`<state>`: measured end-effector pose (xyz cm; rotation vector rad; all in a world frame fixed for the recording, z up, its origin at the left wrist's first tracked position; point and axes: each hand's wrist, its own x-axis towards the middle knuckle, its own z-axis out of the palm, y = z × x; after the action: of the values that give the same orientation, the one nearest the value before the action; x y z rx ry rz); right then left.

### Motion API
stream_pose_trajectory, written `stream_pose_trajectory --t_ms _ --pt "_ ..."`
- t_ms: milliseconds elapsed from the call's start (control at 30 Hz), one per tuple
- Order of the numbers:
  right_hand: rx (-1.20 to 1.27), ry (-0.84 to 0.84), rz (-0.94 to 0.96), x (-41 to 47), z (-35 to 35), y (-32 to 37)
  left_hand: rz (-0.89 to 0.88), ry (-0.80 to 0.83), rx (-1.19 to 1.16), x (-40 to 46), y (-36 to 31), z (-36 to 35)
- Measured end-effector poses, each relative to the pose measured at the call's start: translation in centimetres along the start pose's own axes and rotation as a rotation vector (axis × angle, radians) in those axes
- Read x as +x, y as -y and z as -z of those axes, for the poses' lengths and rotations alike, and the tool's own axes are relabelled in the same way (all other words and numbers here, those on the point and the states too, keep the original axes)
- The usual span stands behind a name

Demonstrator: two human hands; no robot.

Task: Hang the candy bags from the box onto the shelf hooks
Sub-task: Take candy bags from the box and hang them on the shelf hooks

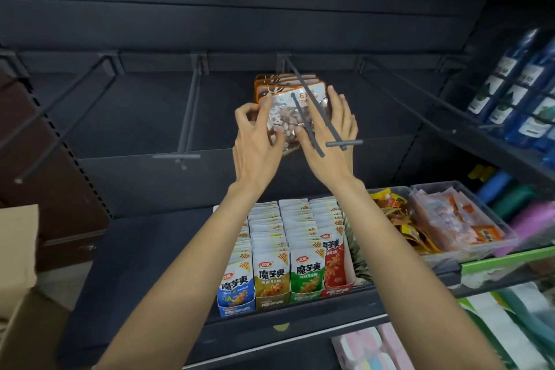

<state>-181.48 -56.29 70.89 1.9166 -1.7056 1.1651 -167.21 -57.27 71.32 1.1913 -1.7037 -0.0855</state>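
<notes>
Several orange-topped candy bags (288, 105) with clear fronts hang in a stack on a grey double-wire shelf hook (309, 117) in the middle of the dark back panel. My left hand (255, 141) grips the left edge of the front bag, fingers curled round it. My right hand (333, 135) lies flat against the bag's right side with straight fingers, behind the hook's wires. The cardboard box (18, 264) sits at the lower left edge, its contents hidden.
Empty hooks stick out to the left (187, 117) and right (420, 99) of the loaded one. Below, a shelf holds rows of snack packets (285, 249) and clear bins of orange packets (444, 222). Blue bottles (516, 90) stand at the right.
</notes>
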Motion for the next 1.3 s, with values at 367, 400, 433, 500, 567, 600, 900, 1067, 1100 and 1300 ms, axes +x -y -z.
stream_pose_trajectory --t_ms 367,400,433,500,567,600,900,1067,1100,1300 --pt "0.111 0.13 -0.018 -3.6 2.5 1.0 0.109 0.143 -0.085 -3.0 -1.0 1.9" --pt "0.147 0.123 -0.013 -4.6 3.0 1.4 0.114 0.146 -0.095 -3.8 -1.3 2.7" --pt "0.188 0.116 -0.009 -5.6 3.7 2.0 0.118 0.149 -0.1 -4.7 -1.6 3.7" --pt "0.296 0.112 0.004 -7.8 4.8 3.4 0.126 0.141 -0.102 -7.4 -2.1 6.3" --pt "0.388 0.09 0.035 -10.1 5.7 5.3 0.136 0.077 -0.081 -10.6 -2.3 9.5" --pt "0.412 0.077 0.061 -11.2 5.9 6.3 0.135 0.025 -0.057 -12.3 -2.1 11.3" --pt "0.475 0.397 0.325 -21.6 2.9 17.6 0.176 0.13 0.374 -26.8 5.9 30.1" --pt "0.525 0.756 0.335 -25.0 0.7 25.8 0.569 0.195 0.438 -33.1 12.4 39.5" --pt "0.55 0.809 0.332 -25.3 0.4 27.5 0.63 0.187 0.445 -33.9 13.8 40.9" --pt "0.628 0.97 0.346 -25.7 -5.1 40.2 0.807 0.273 0.419 -35.0 23.9 48.7"
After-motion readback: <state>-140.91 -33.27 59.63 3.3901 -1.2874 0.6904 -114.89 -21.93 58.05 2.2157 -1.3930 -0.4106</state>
